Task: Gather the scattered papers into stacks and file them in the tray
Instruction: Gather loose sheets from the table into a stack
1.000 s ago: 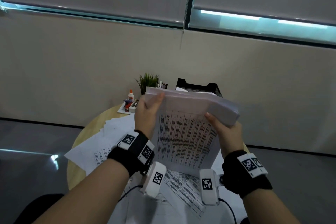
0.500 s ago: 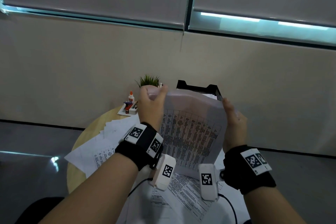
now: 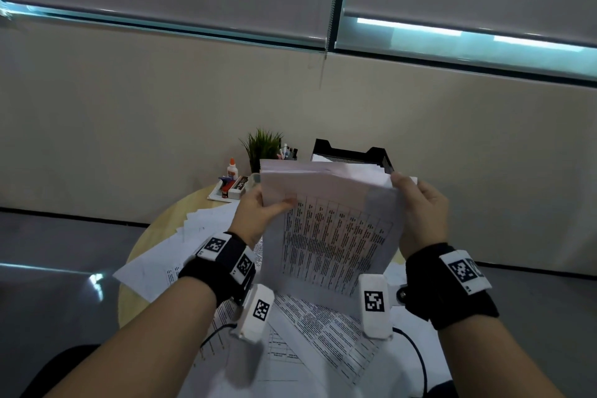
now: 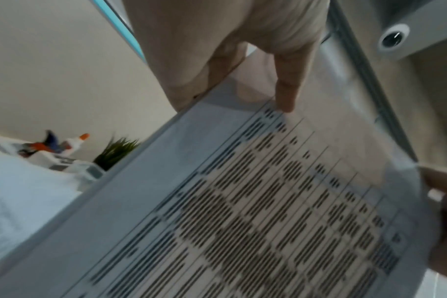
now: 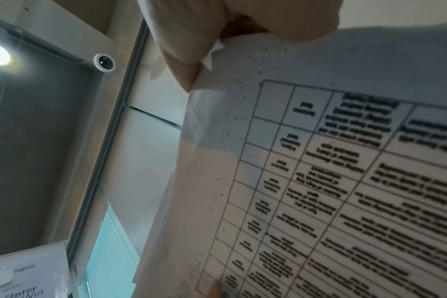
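Observation:
I hold a stack of printed papers (image 3: 332,236) upright over the round wooden table (image 3: 174,216), its table-printed face towards me. My left hand (image 3: 274,203) pinches the stack's left edge, thumb (image 4: 286,94) on the front and fingers behind. My right hand (image 3: 400,184) grips the upper right corner (image 5: 207,60). The sheets' top edges are uneven. The black tray (image 3: 371,153) stands just behind the stack, with white paper in it. More loose sheets (image 3: 323,333) lie scattered on the table below my wrists and to the left (image 3: 200,220).
At the back left of the table stand a small green plant (image 3: 263,145), a pen cup (image 3: 288,152), a glue bottle (image 3: 232,168) and a white box with stationery (image 3: 231,187). A beige wall rises right behind the table. The floor is grey.
The stack has come upright from a bent, tilted pose. My left hand slid from the top left corner down the left edge. My right hand moved up to the top right corner.

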### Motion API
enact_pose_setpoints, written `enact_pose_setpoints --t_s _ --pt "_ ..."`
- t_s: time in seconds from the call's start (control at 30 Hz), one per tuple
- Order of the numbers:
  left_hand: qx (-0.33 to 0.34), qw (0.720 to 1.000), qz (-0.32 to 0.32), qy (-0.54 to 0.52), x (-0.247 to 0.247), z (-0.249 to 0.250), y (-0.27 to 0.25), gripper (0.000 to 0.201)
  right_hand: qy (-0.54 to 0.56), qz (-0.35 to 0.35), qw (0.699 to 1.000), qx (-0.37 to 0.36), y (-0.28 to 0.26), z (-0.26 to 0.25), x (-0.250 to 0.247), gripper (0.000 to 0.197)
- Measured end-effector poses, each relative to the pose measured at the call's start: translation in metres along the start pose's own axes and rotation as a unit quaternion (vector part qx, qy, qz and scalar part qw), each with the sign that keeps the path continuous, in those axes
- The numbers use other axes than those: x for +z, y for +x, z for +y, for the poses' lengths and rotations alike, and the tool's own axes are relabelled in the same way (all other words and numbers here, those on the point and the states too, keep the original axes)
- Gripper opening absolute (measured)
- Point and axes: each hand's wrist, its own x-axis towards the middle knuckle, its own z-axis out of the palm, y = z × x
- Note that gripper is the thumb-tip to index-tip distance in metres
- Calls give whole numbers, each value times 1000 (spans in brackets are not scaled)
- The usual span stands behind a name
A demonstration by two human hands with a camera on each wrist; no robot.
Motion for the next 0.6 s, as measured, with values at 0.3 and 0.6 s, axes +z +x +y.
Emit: enact_pose_setpoints --t_s 0.3,0.6 --pt "-6 999 37 -12 8 -8 2 19 -163 -139 977 -3 -25 31 -19 30" --pt "-144 990 -4 7 0 -50 -25 51 -178 -87 975 98 -43 76 -29 25"
